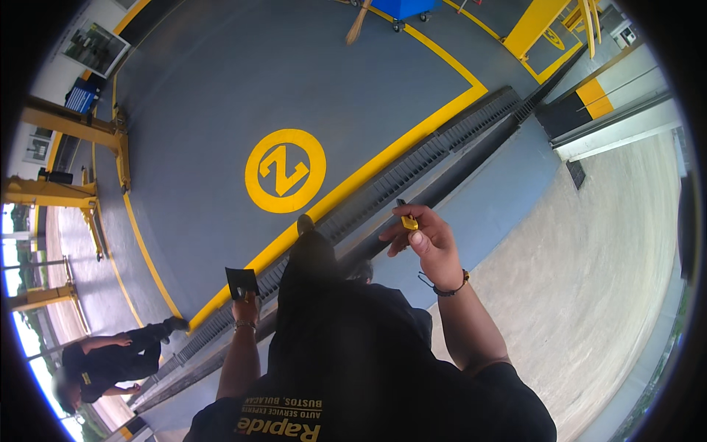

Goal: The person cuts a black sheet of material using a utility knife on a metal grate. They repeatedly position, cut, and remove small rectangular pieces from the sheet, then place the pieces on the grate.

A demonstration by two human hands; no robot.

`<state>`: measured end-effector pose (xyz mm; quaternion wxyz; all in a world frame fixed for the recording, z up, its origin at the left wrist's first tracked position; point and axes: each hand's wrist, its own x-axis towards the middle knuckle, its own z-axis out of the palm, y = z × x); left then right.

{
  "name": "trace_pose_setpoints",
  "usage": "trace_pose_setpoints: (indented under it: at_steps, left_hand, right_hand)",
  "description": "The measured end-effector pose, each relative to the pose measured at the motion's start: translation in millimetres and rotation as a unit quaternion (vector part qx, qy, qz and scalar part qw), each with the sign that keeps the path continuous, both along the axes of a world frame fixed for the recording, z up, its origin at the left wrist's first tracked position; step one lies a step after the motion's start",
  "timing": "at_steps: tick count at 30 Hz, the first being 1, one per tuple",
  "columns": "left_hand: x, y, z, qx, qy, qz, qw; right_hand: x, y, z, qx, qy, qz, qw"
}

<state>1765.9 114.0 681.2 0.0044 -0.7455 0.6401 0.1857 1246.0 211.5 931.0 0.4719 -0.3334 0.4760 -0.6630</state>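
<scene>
My left hand (pixel 245 308) is closed on a flat, black, roughly square piece (pixel 239 281), held upright beside my leg; what it is I cannot make out. Out to the right, my right hand (pixel 433 243) pinches a small yellow object with a dark tip (pixel 409 222) between thumb and fingers. Its exact kind is too small to tell. The two hands are well apart, with my dark-clothed body and one forward shoe (pixel 305 224) between them.
A slotted drain grate (pixel 412 162) runs diagonally beneath me, along a yellow floor line (pixel 375 174). Another person (pixel 110 361) in dark clothes is at lower left. Yellow lift arms (pixel 70 125) stand at left. A broom (pixel 359 23) and blue wheeled cart (pixel 401 9) are far ahead.
</scene>
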Motion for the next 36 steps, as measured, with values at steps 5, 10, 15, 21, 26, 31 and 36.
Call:
trace_pose_setpoints:
  at_steps: [5, 10, 15, 21, 26, 31, 36]
  left_hand:
    - [-41.9, -101.0, -0.6, 0.11, -0.075, -0.039, 0.99]
    - [-119.4, -251.9, -50.9, 0.063, -0.036, -0.1, 0.992]
    - [-209.0, -418.1, -60.8, 0.145, -0.112, -0.149, 0.972]
    - [-462.5, -641.8, -38.0, 0.072, -0.048, -0.236, 0.968]
    - [-703.0, -749.1, 9.1, -0.024, 0.12, -0.27, 0.955]
    - [-789.2, -774.0, -5.1, 0.051, 0.126, -0.298, 0.945]
    - [-787.4, -780.0, 15.6, 0.185, -0.042, -0.235, 0.953]
  right_hand:
    - [-39.2, -70.4, 143.5, -0.103, -0.035, 0.065, 0.992]
    - [-104.1, -163.3, 197.7, -0.194, 0.013, 0.101, 0.976]
    - [-194.3, -318.2, 222.4, -0.231, 0.043, 0.107, 0.966]
    - [-303.2, -436.5, 237.4, -0.248, 0.03, 0.114, 0.961]
    - [-420.3, -521.4, 163.1, -0.172, 0.026, 0.006, 0.985]
    - [-577.8, -600.0, 21.9, 0.134, 0.055, -0.083, 0.986]
    - [-693.1, -706.9, -99.7, 0.232, 0.041, -0.143, 0.961]
